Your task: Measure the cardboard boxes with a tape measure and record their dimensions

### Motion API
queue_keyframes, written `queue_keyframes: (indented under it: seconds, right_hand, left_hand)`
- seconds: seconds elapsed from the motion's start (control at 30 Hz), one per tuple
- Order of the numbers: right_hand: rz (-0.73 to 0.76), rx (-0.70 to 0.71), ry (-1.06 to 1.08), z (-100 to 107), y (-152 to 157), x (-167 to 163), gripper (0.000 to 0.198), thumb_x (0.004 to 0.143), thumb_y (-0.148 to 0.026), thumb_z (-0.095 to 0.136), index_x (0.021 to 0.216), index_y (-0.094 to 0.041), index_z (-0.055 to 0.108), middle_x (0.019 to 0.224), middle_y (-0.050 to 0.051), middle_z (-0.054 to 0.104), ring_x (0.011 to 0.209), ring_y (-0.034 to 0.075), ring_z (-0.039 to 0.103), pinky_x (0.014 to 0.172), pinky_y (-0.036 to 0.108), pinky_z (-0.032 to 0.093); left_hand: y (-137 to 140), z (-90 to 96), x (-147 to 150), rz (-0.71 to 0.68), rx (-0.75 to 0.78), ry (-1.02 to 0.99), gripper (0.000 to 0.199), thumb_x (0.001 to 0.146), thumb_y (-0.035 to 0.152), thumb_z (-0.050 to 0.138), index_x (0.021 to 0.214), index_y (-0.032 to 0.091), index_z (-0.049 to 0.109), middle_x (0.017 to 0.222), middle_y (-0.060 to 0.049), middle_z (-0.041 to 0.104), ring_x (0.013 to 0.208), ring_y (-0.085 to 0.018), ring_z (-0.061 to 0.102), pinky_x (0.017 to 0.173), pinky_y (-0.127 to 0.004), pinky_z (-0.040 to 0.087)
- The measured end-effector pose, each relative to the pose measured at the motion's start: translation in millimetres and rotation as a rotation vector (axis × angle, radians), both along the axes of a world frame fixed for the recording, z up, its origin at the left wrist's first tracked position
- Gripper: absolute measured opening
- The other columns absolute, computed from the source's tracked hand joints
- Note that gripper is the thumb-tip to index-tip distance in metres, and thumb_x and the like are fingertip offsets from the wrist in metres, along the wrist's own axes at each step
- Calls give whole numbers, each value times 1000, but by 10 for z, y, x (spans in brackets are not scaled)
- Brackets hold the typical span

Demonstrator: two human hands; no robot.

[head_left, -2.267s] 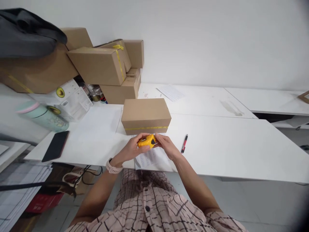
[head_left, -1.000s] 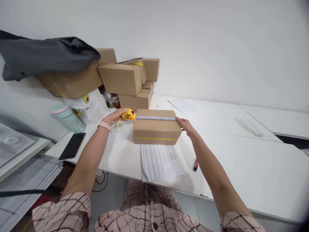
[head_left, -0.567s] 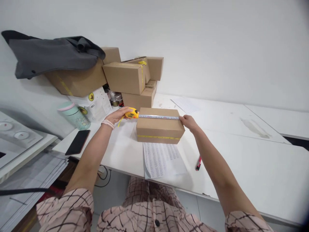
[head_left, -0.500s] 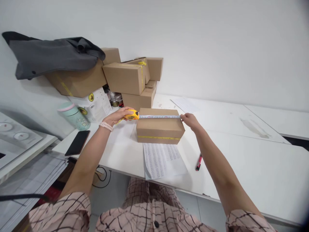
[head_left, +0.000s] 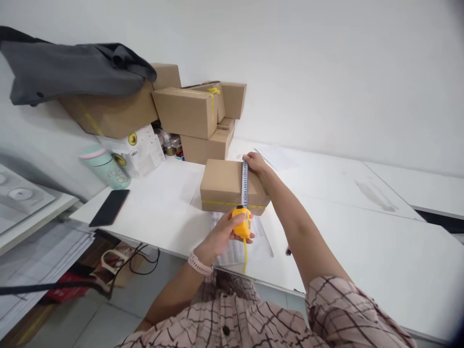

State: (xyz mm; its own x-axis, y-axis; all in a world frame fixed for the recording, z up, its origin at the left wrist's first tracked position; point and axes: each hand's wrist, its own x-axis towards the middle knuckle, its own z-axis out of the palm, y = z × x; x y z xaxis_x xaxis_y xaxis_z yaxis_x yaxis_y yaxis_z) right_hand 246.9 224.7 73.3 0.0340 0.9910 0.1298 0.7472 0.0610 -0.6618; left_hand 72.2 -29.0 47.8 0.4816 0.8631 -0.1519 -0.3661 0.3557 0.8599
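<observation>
A closed cardboard box (head_left: 223,176) with a yellow strip along its front side sits on the white table. My left hand (head_left: 226,233) grips the yellow case of a tape measure (head_left: 242,222) just in front of the box. The pale blade runs from the case away from me, across the box top. At the box's far edge, my right hand (head_left: 254,162) pinches the blade's end. Under the box and my left hand lies a printed sheet (head_left: 232,253), partly covered. A pen (head_left: 288,251) shows only its tip beside my right forearm.
Cardboard boxes (head_left: 184,113) are stacked at the back left, with a dark grey garment (head_left: 79,72) on top. A mint bottle (head_left: 108,169) and a black phone (head_left: 109,208) stand and lie at the table's left. Another paper (head_left: 273,157) lies behind the box.
The tape measure has turned from lying along the box's length to crossing its width. My left hand came right and nearer to me; my right hand moved left to the far edge.
</observation>
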Motion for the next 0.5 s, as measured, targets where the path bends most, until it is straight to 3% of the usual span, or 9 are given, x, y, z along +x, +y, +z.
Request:
queue_keyframes:
  seconds: [0.17,0.5]
  right_hand:
    - [-5,-30,-1,-113,74,56,27,87,-44,58,83,-21,72,92,5,74,89,21,64,88,35,47]
    - [17,-55,29,-158,78,76,26,86,-46,61,82,-23,71,92,4,74,87,20,64,91,36,47]
  left_hand:
    - [54,54,-96,4,-9,24,55,80,59,72,112,15,64,122,-13,65,75,-19,73,65,-32,62]
    - [32,44,-4,-9,-9,66,51,81,58,72,110,16,65,120,-12,64,76,-20,73,65,-33,63]
